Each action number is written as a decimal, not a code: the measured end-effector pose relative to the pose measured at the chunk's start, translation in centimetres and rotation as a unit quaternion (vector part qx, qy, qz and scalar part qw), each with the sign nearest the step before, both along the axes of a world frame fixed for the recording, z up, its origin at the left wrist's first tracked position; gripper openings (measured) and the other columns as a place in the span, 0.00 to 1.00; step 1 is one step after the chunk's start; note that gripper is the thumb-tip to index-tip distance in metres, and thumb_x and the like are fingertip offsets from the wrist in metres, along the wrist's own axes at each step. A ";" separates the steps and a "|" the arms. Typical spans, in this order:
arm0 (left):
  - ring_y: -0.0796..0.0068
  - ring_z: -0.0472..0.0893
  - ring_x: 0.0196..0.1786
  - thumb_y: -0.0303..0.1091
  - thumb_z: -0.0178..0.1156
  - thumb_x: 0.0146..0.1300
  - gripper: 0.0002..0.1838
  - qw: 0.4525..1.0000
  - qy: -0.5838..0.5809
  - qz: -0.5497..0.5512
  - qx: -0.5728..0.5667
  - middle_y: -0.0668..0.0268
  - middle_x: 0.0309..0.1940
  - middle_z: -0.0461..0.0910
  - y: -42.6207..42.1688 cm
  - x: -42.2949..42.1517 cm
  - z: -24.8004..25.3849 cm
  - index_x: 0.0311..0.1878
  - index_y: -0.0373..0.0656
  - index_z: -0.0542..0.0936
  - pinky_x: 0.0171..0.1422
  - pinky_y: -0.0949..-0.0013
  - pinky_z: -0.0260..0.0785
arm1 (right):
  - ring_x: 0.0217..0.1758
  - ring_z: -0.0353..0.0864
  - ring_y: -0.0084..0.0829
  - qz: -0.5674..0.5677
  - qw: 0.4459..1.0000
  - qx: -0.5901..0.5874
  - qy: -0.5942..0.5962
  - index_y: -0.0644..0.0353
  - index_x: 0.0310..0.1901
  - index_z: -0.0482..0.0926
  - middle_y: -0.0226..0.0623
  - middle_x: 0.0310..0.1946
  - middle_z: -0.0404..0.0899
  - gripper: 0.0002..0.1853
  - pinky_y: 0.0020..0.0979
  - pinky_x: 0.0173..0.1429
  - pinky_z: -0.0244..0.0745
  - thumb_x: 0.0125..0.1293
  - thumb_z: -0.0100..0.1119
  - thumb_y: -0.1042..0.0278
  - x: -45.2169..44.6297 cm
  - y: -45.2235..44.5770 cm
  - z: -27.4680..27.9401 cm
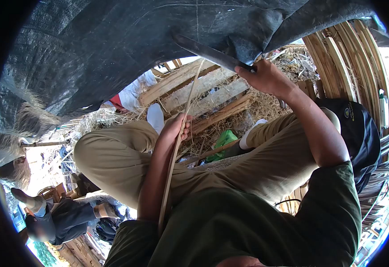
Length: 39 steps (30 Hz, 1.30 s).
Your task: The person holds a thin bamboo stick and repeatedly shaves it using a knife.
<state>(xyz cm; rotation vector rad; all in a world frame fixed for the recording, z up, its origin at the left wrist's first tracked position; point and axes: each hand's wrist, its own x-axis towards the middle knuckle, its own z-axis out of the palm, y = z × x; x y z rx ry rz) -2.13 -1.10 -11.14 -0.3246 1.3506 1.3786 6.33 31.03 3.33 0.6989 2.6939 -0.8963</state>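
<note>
My left hand (175, 127) is closed around a long thin strip of pale wood or bamboo (170, 171). The strip runs from beside my left side up past the hand to a narrow tip. In my right hand (268, 79) is the dark handle of a machete (210, 52), its long blade pointing up and to the left. The blade passes close to the strip's upper tip; whether they touch I cannot tell. My crossed legs in tan trousers (114, 144) lie beneath both arms.
Dark tarpaulin (114, 35) hangs low in front. Wooden planks (207, 91) and straw lie below, with a green plastic bag (224, 141) near my feet. Stacked boards (346, 58) and a black bag (359, 133) are at right. Another person (65, 218) sits at lower left.
</note>
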 end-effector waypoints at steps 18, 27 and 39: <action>0.85 0.67 0.22 0.44 0.47 0.75 0.19 0.993 0.044 -0.107 0.034 0.74 0.27 0.70 5.4 2.0 -0.9 0.52 0.36 0.75 0.18 0.77 0.60 | 0.40 0.87 0.54 -0.007 1.000 0.005 -0.007 0.74 0.36 0.84 0.61 0.27 0.83 0.36 0.47 0.48 0.81 0.67 0.54 0.37 0.8 0.9 0.3; 0.79 0.70 0.19 0.43 0.39 0.75 0.22 0.980 -0.148 -0.108 0.073 0.71 0.24 0.73 3.0 2.4 2.8 0.63 0.46 0.76 0.21 0.73 0.63 | 0.40 0.88 0.52 0.061 0.989 0.014 -0.131 0.75 0.40 0.82 0.57 0.31 0.84 0.37 0.44 0.51 0.81 0.68 0.51 0.36 -0.5 -1.2 -4.1; 0.82 0.63 0.11 0.44 0.43 0.77 0.15 0.999 -0.043 -0.019 0.003 0.72 0.14 0.65 0.9 5.8 2.9 0.42 0.43 0.72 0.14 0.75 0.56 | 0.32 0.86 0.48 0.114 0.981 0.034 -0.150 0.72 0.36 0.83 0.54 0.26 0.83 0.36 0.48 0.41 0.81 0.70 0.51 0.35 -1.0 -1.4 -13.5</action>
